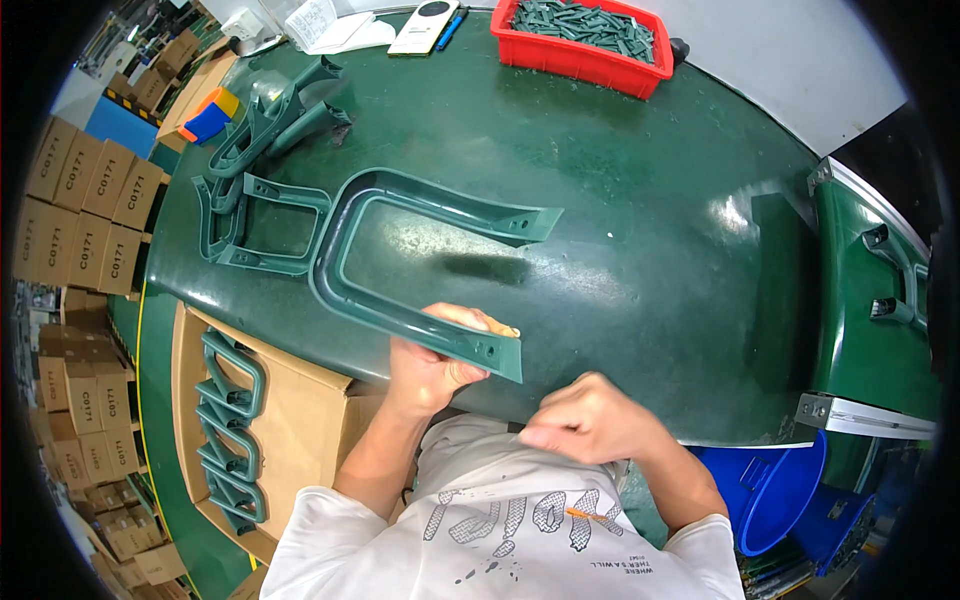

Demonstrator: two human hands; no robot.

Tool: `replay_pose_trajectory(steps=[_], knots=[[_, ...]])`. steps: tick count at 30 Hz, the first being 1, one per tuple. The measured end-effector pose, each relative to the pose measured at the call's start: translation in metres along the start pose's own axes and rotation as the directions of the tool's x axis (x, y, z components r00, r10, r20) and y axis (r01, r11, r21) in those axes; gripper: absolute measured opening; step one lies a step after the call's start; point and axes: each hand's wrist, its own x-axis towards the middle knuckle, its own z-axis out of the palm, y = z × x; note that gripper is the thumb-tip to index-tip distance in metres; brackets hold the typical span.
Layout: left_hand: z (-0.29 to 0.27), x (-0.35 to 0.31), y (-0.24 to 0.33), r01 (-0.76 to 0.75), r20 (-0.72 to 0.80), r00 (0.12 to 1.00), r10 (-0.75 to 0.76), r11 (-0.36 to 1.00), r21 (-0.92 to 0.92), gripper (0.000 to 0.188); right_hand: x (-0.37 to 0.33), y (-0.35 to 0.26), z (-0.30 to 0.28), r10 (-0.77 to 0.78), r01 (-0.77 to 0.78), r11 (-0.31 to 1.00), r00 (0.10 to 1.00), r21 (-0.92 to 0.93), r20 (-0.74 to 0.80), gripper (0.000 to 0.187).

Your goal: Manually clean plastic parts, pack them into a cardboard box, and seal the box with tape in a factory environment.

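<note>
My left hand (pixel 418 378) is closed round the near arm of a green U-shaped plastic part (pixel 335 245), thumb below it and fingers behind. The part is tilted over the table, its bend to the left and its two flat-ended arms to the right. A tan covering wraps a fingertip of this hand. In front of my shirt, apart from the part, my right hand (pixel 592 420) is curled closed and slightly blurred. Its fingers hide whatever they may hold. More green U-shaped parts (pixel 285 262) lie beyond to the left, some heaped on each other.
A red bin (pixel 580 68) of small green pieces stands at the back, near a notebook (pixel 350 35) and a blue pen (pixel 450 30). An open carton (pixel 310 385) with several green parts is at lower left. On the right are a green-topped conveyor (pixel 860 360) and blue bins (pixel 755 495).
</note>
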Motion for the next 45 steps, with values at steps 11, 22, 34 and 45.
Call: replay_pose_trajectory(steps=[11, 22, 34, 45], knots=[[0.010, -0.008, 0.004, -0.004, 0.109, 0.994, 0.013, 0.997, -0.077, 0.039, 0.002, -0.002, -0.035, -0.134, -0.127, 0.958, 0.594, -0.257, -0.793, 0.018], [0.017, -0.007, 0.005, -0.008, 0.085, 0.996, 0.013, 0.998, -0.057, 0.040, 0.009, 0.007, -0.029, -0.225, -0.168, 0.904, 0.595, -0.393, -0.772, 0.017], [0.018, -0.021, 0.003, 0.039, 0.137, 0.991, -0.010, 0.977, -0.211, 0.039, 0.016, 0.013, -0.039, -0.222, -0.337, 0.859, 0.435, -0.386, -0.873, 0.015], [0.006, -0.022, 0.004, 0.039, 0.170, 0.986, -0.006, 0.980, -0.193, 0.038, -0.010, -0.010, -0.049, 0.434, -0.158, 0.806, 0.812, 0.570, -0.390, 0.039]])
